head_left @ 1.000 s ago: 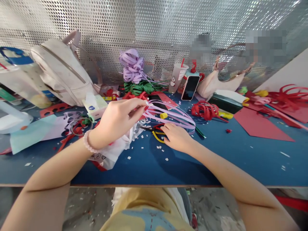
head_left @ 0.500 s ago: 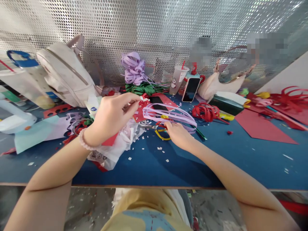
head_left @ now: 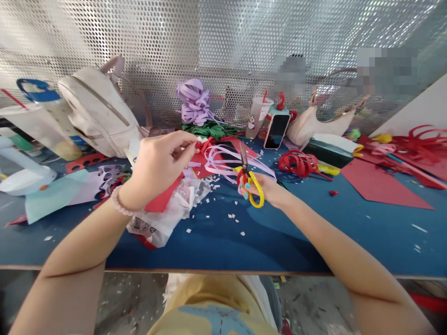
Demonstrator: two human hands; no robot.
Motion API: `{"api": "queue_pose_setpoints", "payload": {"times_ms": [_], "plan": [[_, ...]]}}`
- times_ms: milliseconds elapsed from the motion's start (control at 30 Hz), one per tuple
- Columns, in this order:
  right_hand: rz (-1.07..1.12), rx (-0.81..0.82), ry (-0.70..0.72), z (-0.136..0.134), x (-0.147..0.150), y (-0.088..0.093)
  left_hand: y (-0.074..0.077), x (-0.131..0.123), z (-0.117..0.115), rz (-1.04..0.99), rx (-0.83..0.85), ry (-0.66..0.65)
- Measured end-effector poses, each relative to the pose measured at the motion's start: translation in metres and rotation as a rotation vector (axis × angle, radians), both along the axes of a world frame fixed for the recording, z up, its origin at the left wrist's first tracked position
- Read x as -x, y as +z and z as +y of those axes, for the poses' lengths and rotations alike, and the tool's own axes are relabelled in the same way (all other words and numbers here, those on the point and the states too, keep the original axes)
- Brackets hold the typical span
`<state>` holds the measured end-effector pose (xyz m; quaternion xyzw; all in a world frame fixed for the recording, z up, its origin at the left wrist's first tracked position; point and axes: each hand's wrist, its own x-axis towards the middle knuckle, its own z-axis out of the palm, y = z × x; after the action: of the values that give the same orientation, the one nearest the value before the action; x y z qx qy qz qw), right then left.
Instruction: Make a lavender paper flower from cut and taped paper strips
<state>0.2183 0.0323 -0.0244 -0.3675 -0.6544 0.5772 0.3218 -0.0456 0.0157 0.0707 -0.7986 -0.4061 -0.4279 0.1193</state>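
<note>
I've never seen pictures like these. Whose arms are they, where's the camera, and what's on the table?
There's no machine here: these are a person's two bare hands. One camera, worn on that person's head, looks forward and down. The right hand holds metal scissors with yellow and red handles. The left hand pinches a small red bundle, probably paper, beside looped pale purple strips. Small white scraps and a translucent plastic bag lie on the blue tabletop. Behind are a white backpack and a dark-screened smartphone.
</note>
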Motion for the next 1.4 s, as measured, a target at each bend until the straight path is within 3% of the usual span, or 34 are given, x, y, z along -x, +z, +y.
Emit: {"api": "queue_pose_setpoints", "payload": {"times_ms": [167,367,500,733,933,1167,1400], "plan": [[0.074,-0.037,0.187,-0.001,-0.008,-0.003,-0.006,-0.005,0.001,0.045,0.058,-0.006],[-0.018,-0.137,0.335,-0.011,-0.012,0.005,-0.008,-0.008,0.003,0.095,0.086,-0.004],[0.012,-0.185,0.312,-0.015,-0.008,0.008,-0.01,-0.01,0.003,0.103,0.122,-0.015],[-0.063,-0.096,0.344,-0.014,-0.012,0.013,-0.013,-0.014,0.002,0.117,0.178,-0.036],[-0.047,-0.246,0.23,-0.01,-0.017,0.01,-0.013,-0.014,0.002,0.128,0.182,-0.061],[0.008,-0.235,0.074,-0.013,-0.018,0.02,-0.014,-0.016,0.001,0.154,0.21,-0.066],[-0.027,-0.263,0.117,-0.018,-0.011,0.02,-0.022,-0.025,-0.001,-0.041,0.376,-0.217]]}}
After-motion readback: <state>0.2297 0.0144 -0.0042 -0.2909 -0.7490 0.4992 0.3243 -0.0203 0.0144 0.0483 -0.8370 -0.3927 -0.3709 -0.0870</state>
